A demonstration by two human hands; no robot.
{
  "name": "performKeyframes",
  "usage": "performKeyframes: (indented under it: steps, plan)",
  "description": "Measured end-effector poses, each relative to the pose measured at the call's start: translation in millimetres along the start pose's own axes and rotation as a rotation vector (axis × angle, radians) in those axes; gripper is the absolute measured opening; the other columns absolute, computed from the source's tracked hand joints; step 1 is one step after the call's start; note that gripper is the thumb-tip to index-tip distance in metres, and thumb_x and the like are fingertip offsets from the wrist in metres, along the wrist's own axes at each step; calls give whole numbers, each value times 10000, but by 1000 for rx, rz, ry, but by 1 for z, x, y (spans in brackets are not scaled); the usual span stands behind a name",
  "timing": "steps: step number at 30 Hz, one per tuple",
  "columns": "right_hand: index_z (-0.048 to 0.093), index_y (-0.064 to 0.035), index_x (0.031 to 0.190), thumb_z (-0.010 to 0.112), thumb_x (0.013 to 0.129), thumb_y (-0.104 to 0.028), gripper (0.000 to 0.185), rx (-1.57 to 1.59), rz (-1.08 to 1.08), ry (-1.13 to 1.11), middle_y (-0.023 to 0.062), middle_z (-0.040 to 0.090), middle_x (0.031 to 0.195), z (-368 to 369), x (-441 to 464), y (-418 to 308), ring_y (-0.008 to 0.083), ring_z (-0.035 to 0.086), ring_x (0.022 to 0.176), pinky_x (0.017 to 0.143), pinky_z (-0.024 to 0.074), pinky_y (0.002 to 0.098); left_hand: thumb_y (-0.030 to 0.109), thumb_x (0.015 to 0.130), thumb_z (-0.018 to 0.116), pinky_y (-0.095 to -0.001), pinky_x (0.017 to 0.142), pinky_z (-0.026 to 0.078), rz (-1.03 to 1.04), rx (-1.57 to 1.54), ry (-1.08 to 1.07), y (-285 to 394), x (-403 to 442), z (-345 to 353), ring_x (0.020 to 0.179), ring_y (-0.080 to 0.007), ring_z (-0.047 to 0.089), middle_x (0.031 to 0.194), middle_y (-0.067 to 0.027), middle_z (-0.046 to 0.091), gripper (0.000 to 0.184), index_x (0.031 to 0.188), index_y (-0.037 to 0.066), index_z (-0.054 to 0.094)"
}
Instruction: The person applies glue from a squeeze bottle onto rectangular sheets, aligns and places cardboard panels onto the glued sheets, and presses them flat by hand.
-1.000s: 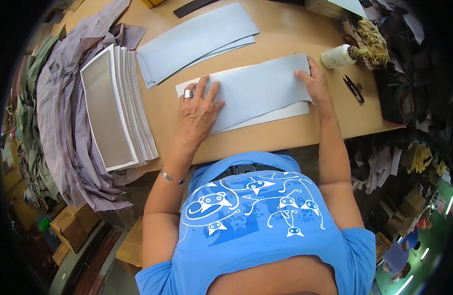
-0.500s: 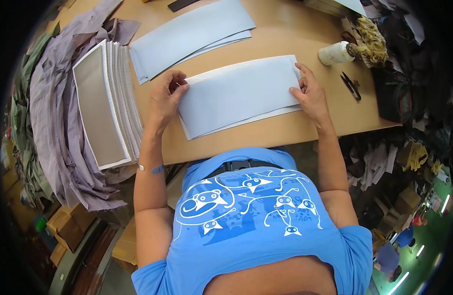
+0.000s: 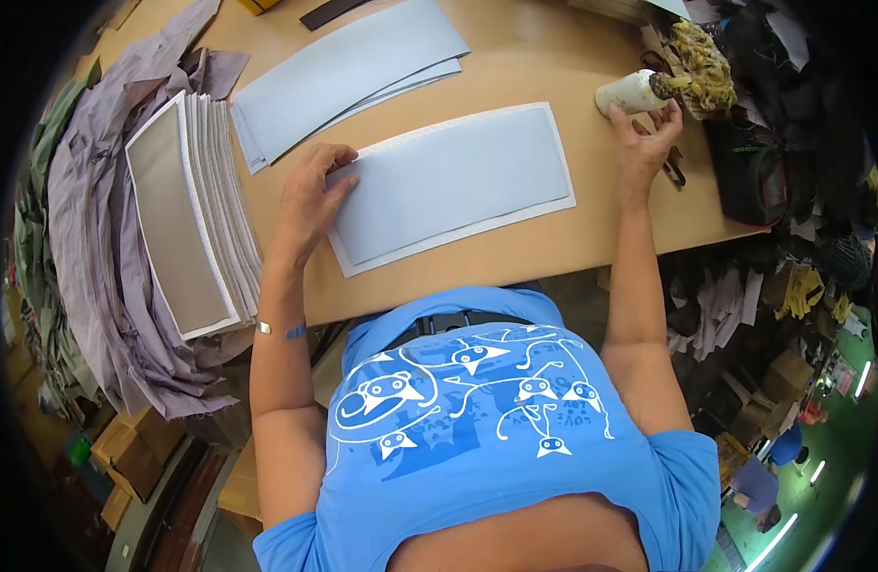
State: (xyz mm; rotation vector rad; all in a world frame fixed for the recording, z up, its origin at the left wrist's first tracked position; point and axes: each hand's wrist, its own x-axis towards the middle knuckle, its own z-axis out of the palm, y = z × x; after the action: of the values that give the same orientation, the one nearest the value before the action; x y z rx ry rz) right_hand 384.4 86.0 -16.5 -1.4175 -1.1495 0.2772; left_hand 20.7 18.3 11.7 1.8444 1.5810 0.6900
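Half a second earlier we saw the right grip (image 3: 646,153) at the right end of the work; now it had left that end and reached the near side of the white bottle (image 3: 628,92), its thumb and fingers spread apart with nothing closed between them. The left grip (image 3: 310,205) had stayed at the left end, half open, thumb and fingers parted at the edge of the pale blue sheet (image 3: 449,176). That sheet, slightly skewed before, lay straighter on the white backing sheet (image 3: 347,262), whose margin showed along the far, right and near sides, in the middle of the surface (image 3: 515,57). The stack of blue sheets (image 3: 363,71) beyond and the bordered grey-brown panels (image 3: 184,219) to the left kept their places.

We could not tell whether the right thumb touched the bottle, or whether the left fingertips pressed on the sheets, whose left edge that grip partly covered. The right grip now hid part of the black snips (image 3: 675,172). The black bag (image 3: 744,176) at the far right blended into the dark clutter, its outline hard to follow.
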Motion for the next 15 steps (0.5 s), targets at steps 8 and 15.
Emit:
performKeyframes:
  steps: [8, 15]
  plan:
    - [440, -5, 1186, 715, 707, -122, 564, -94, 79, -371, 97, 595, 977, -3, 19, -9, 180, 583, 878, 785, 474, 303, -17, 725, 639, -312, 781, 471, -41, -33, -18, 1, 1, -5, 892, -230, 597, 918, -111, 599, 251, 967, -8, 575]
    - [469, -10, 1186, 729, 706, -119, 556, 97, 285, -621, 83, 589, 941, -46, 22, -46, 131, 582, 817, 688, 500, 245, -34, 742, 606, -306, 789, 464, -44, -51, -31, 1, 3, -5, 889, -231, 593, 927, -101, 585, 212, 950, 4, 594]
